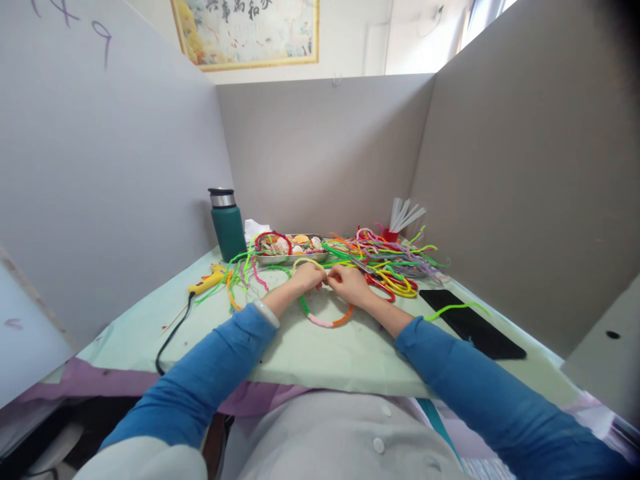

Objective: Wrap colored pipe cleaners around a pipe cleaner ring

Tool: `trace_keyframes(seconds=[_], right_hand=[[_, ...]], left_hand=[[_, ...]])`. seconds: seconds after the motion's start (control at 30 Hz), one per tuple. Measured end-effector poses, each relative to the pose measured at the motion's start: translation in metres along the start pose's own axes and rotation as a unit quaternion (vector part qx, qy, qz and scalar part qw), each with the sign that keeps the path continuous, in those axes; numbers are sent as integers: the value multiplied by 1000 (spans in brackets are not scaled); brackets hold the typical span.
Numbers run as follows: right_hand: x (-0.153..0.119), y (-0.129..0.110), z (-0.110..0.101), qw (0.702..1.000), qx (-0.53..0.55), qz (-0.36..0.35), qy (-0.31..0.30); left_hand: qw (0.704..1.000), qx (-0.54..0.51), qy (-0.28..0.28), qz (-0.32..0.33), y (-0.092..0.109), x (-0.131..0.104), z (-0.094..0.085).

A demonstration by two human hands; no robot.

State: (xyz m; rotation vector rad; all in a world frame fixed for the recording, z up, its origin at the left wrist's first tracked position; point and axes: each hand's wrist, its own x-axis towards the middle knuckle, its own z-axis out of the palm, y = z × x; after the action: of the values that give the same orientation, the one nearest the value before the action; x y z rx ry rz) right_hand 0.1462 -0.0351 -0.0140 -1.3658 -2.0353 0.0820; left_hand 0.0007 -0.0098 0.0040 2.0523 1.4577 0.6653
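Note:
A ring of fuzzy stems, with green, pink, orange and pale yellow parts, stands over the middle of the table. My left hand pinches it at the upper part, fingers closed. Beside it, almost touching, my right hand is closed on the ring's right side near the same spot. The fingertips partly hide what lies between them. Behind the hands is a metal tray of shells and small pieces, with a red ring on its left part. Red-handled scissors lie right of my right hand.
A green bottle stands back left, near a yellow glue gun with a black cord. Colourful fuzzy stems pile at the back right by a red cup of white sticks. A black flat object lies right. Grey partitions enclose the table.

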Motion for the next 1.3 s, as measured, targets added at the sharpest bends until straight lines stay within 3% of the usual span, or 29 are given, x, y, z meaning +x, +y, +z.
trace_keyframes(seconds=[0.13, 0.27, 0.5, 0.73, 0.97, 1.3], right_hand=[[5, 8, 5, 998, 55, 22, 10], [10, 15, 9, 990, 132, 58, 8], [13, 21, 12, 959, 263, 109, 11], [12, 21, 13, 946, 300, 120, -5], [11, 14, 3, 929, 355, 107, 7], [12, 17, 3, 911, 399, 104, 2]], left_hand=[[989, 108, 76, 71, 0, 1, 1], [967, 140, 153, 150, 0, 0, 2], [941, 187, 152, 237, 0, 0, 2], [945, 203, 138, 217, 1, 1, 2], [942, 202, 159, 218, 2, 1, 0], [973, 112, 136, 151, 5, 1, -7]])
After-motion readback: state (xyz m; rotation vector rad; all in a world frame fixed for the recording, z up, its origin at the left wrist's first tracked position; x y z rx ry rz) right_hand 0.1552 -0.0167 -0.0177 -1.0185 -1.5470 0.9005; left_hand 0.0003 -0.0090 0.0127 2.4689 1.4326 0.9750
